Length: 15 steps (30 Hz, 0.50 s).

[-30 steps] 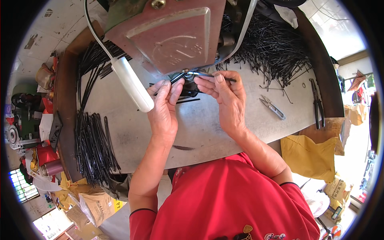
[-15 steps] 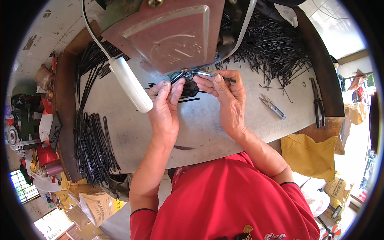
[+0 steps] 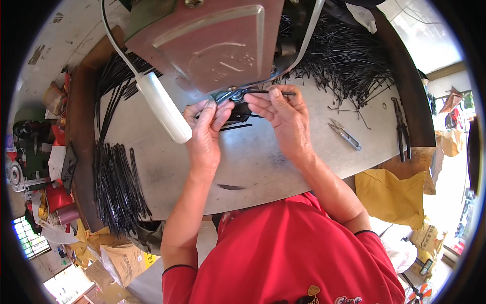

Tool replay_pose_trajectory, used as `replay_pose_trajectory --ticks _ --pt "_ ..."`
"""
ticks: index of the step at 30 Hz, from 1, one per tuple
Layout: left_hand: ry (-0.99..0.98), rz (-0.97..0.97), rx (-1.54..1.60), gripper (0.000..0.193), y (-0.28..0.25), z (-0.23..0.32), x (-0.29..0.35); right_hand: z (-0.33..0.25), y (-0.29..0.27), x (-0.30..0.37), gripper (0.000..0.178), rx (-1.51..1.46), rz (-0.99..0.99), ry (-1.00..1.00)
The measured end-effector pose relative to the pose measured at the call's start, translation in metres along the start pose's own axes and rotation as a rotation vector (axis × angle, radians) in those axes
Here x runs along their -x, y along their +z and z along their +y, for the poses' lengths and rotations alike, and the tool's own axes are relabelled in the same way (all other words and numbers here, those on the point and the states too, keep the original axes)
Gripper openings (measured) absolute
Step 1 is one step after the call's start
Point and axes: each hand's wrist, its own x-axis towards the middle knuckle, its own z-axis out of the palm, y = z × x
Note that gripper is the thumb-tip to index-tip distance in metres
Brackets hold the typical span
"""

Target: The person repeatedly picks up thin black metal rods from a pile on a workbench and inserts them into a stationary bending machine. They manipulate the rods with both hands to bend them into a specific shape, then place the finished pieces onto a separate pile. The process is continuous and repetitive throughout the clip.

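Observation:
Both hands work close together at the lower end of a reddish-brown machine head (image 3: 217, 50) that looks like a sewing machine. My left hand (image 3: 204, 137) is closed in a pinch on a black strip (image 3: 223, 96) just left of the machine's working point. My right hand (image 3: 289, 124) pinches a thin black cord (image 3: 288, 93) between thumb and fingers; it lies almost level, its free end sticking out to the right. Where the two pieces meet under the machine is too small to make out. More black strips (image 3: 236, 126) lie beneath the hands on the metal tabletop (image 3: 263, 172).
A white lamp (image 3: 164, 109) hangs left of the machine, close to my left hand. Black straps (image 3: 119, 187) are bundled at the left edge; a tangled heap of black cords (image 3: 344, 61) fills the back right. Thread snips (image 3: 345, 134) and black-handled pliers (image 3: 401, 129) lie at right.
The cord in my right hand has swung from sloping down rightward to nearly level. My left hand and forearm have shifted slightly left. Both grips stay closed.

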Motion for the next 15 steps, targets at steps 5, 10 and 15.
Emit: replay_pose_trajectory --ticks 5,10,15 --pt "-0.006 -0.001 -0.147 0.011 -0.008 0.012 -0.005 -0.003 0.008 0.004 0.015 0.012 0.006 0.048" --pt "0.058 0.046 -0.106 0.018 0.000 0.013 0.005 -0.007 0.007 0.000 0.016 0.040 -0.023 0.031" --pt "0.087 0.040 -0.115 0.019 0.007 0.011 0.002 -0.007 0.005 -0.005 0.017 0.006 0.005 0.025"
